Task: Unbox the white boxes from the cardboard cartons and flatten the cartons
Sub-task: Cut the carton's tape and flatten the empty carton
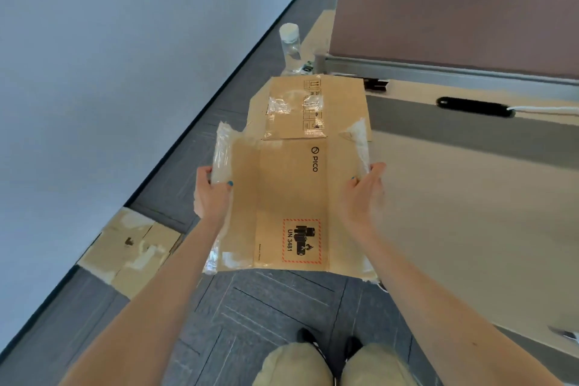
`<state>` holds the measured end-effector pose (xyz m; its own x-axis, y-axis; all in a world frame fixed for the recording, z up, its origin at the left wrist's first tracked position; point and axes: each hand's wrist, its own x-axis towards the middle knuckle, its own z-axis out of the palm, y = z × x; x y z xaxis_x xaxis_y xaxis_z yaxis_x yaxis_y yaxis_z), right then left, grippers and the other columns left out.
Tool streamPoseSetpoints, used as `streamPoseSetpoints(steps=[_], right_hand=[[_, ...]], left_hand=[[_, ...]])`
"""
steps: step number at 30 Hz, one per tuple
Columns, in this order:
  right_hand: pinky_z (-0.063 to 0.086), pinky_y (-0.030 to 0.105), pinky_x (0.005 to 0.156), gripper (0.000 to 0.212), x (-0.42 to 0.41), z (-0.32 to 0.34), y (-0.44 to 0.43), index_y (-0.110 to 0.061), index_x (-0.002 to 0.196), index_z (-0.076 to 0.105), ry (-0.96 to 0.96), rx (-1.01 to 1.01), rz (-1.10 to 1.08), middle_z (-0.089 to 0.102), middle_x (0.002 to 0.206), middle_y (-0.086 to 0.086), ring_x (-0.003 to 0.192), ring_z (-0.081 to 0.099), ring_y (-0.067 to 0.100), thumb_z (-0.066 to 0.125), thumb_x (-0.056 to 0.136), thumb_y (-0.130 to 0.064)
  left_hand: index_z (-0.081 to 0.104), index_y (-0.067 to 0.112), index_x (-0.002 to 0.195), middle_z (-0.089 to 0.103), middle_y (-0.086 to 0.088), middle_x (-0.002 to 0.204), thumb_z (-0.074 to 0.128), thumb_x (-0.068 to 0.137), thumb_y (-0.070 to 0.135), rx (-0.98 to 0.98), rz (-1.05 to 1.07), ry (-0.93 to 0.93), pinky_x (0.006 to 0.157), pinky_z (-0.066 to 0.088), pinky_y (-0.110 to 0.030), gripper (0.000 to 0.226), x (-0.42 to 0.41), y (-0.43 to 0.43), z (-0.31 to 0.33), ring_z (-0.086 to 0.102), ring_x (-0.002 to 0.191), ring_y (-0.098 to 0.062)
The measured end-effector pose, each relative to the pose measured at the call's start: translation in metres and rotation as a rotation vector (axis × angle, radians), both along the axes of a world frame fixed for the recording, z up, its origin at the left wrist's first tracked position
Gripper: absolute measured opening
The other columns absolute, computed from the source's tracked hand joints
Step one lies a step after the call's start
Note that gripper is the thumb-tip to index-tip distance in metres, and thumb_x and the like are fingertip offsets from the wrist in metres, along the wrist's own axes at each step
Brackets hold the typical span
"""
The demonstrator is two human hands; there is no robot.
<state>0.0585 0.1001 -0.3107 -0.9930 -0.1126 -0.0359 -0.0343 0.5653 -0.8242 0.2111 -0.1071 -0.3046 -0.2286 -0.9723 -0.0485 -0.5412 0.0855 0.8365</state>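
Both hands are on the carton (291,191): left hand (213,194) clamped on its left edge, thumb on top, fingers wrapped under; right hand (365,194) pinching the right edge the same way, so the two sit well apart with the flat board stretched between them. It's held in the air in front of the person, above the grey carpet (269,301), flattened out, with loose clear tape hanging off both sides. The desk (470,197) runs along the right, just beside the carton, with a pinkish partition (454,28) at its far end. A pale wall (94,72) closes off the left, and flat cardboard (131,251) lies on the carpet against it. The carton's long axis runs straight away from the person, far flap pointing towards a clear bottle (289,44) ahead. Its PICO print and UN 3481 label read sideways.
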Motion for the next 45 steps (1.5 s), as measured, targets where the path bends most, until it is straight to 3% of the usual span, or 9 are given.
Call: streamPoseSetpoints(steps=[4, 9, 16, 19, 24, 28, 32, 37, 45], right_hand=[[0.033, 0.028, 0.049, 0.024, 0.042, 0.001, -0.059, -0.016, 0.102, 0.03, 0.028, -0.053, 0.154, 0.055, 0.082, 0.01, 0.065, 0.056, 0.023, 0.039, 0.084, -0.004], [0.041, 0.031, 0.055, 0.021, 0.097, 0.007, -0.136, -0.014, 0.107, 0.031, 0.02, 0.029, 0.342, 0.059, 0.087, 0.01, 0.066, 0.059, 0.027, 0.04, 0.088, -0.009], [0.024, 0.024, 0.046, 0.021, 0.181, 0.002, -0.288, -0.005, 0.112, 0.037, 0.056, 0.062, 0.534, 0.055, 0.094, 0.009, 0.068, 0.051, 0.024, 0.046, 0.093, -0.007], [0.032, 0.027, 0.057, 0.023, 0.223, -0.015, -0.365, -0.005, 0.112, 0.04, 0.127, 0.082, 0.569, 0.053, 0.096, 0.007, 0.077, 0.054, 0.026, 0.051, 0.092, -0.007], [0.027, 0.026, 0.05, 0.023, 0.277, -0.051, -0.469, -0.009, 0.11, 0.039, 0.17, 0.132, 0.689, 0.064, 0.098, 0.009, 0.071, 0.056, 0.023, 0.053, 0.093, -0.011], [0.033, 0.03, 0.06, 0.024, 0.31, -0.063, -0.529, -0.007, 0.111, 0.04, 0.198, 0.113, 0.762, 0.066, 0.098, 0.013, 0.081, 0.064, 0.032, 0.055, 0.093, -0.01], [0.032, 0.029, 0.057, 0.024, 0.336, -0.082, -0.59, -0.007, 0.112, 0.04, 0.215, 0.07, 0.828, 0.065, 0.094, 0.01, 0.072, 0.057, 0.023, 0.056, 0.093, -0.009], [0.036, 0.031, 0.061, 0.025, 0.358, -0.156, -0.677, -0.009, 0.11, 0.039, 0.23, 0.039, 0.942, 0.063, 0.093, 0.006, 0.071, 0.053, 0.018, 0.057, 0.094, -0.01], [0.045, 0.034, 0.061, 0.025, 0.389, -0.36, -0.815, -0.01, 0.111, 0.04, 0.249, -0.033, 1.084, 0.065, 0.1, 0.008, 0.079, 0.06, 0.021, 0.058, 0.094, -0.008]], left_hand=[[0.05, 0.022, 0.108, 0.059, 0.009, 0.084, 0.063, 0.083, 0.009, 0.013, 0.133, 0.01, 0.068, 0.049, -0.04, 0.031, 0.069, -0.041, 0.005, 0.055, 0.07, -0.02], [0.046, 0.019, 0.104, 0.055, 0.006, 0.082, 0.06, 0.087, 0.002, 0.004, 0.27, 0.076, 0.051, 0.037, -0.027, 0.028, 0.152, -0.088, 0.007, 0.049, 0.063, -0.012], [0.045, 0.025, 0.106, 0.051, 0.005, 0.075, 0.062, 0.087, 0.009, 0.049, 0.492, 0.062, 0.054, 0.03, -0.027, 0.03, 0.263, -0.199, -0.012, 0.046, 0.061, -0.013], [0.046, 0.027, 0.102, 0.055, 0.011, 0.078, 0.059, 0.087, 0.011, 0.043, 0.593, 0.043, 0.06, 0.034, -0.03, 0.026, 0.311, -0.256, -0.03, 0.05, 0.066, -0.013], [0.05, 0.024, 0.109, 0.058, 0.007, 0.092, 0.061, 0.083, 0.01, 0.089, 0.698, 0.016, 0.073, 0.043, -0.035, 0.031, 0.381, -0.329, -0.059, 0.054, 0.081, -0.021], [0.052, 0.022, 0.114, 0.058, 0.007, 0.094, 0.062, 0.083, 0.011, 0.101, 0.776, 0.036, 0.073, 0.043, -0.034, 0.035, 0.418, -0.369, -0.07, 0.056, 0.084, -0.022], [0.051, 0.023, 0.117, 0.063, 0.002, 0.101, 0.063, 0.084, 0.012, 0.095, 0.844, 0.056, 0.076, 0.048, -0.039, 0.038, 0.449, -0.411, -0.092, 0.059, 0.087, -0.024], [0.051, 0.019, 0.121, 0.061, 0.001, 0.102, 0.064, 0.086, 0.01, 0.052, 0.954, 0.042, 0.073, 0.04, -0.035, 0.039, 0.474, -0.473, -0.169, 0.055, 0.086, -0.023], [0.051, 0.02, 0.119, 0.066, -0.005, 0.112, 0.063, 0.088, 0.009, 0.008, 1.085, 0.04, 0.078, 0.047, -0.041, 0.035, 0.499, -0.579, -0.378, 0.063, 0.095, -0.031]])
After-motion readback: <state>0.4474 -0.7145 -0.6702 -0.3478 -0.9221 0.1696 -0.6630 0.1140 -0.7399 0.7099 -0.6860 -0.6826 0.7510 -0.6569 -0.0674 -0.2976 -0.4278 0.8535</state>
